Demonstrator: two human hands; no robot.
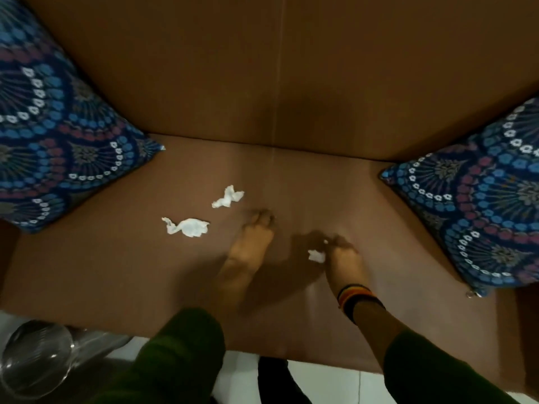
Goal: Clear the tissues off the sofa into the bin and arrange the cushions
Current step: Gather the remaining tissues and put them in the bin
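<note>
Three crumpled white tissues sat on the brown sofa seat (pixel 364 199), and every place here is given from that seat's middle seam. The right hand (pixel 342 258), just right of the seam and nearer the front edge, had its fingers (pixel 339 243) closed around a small tissue wad (pixel 316 256), most of it poking out at the thumb side. The left hand (pixel 250 243) lay just left of the seam, blurred, its fingers (pixel 262 217) curled down toward the cushion with nothing visibly in them; whether they were fully closed could not be told. Farther left of the seam lay the twisted tissue (pixel 229 197), close beyond the left fingertips, and still farther left and nearer the front lay the larger tissue (pixel 188 227), apart from both hands. These scraps looked almost weightless, soft and limp, likely to tear if tugged but harmless to squeeze; a light pinch on the bulky centre of each, rather than on a thin twisted tail, would probably lift it whole. Two patterned blue cushions flanked the seat, the left cushion (pixel 49 135) leaning at the far left end and the right cushion (pixel 478 205) at the far right end; soft and bulky, each would want a grasp at an edge or corner. Below the seat's front edge, far left of the seam, stood a clear bin (pixel 35 357), with nothing visible inside it.
</note>
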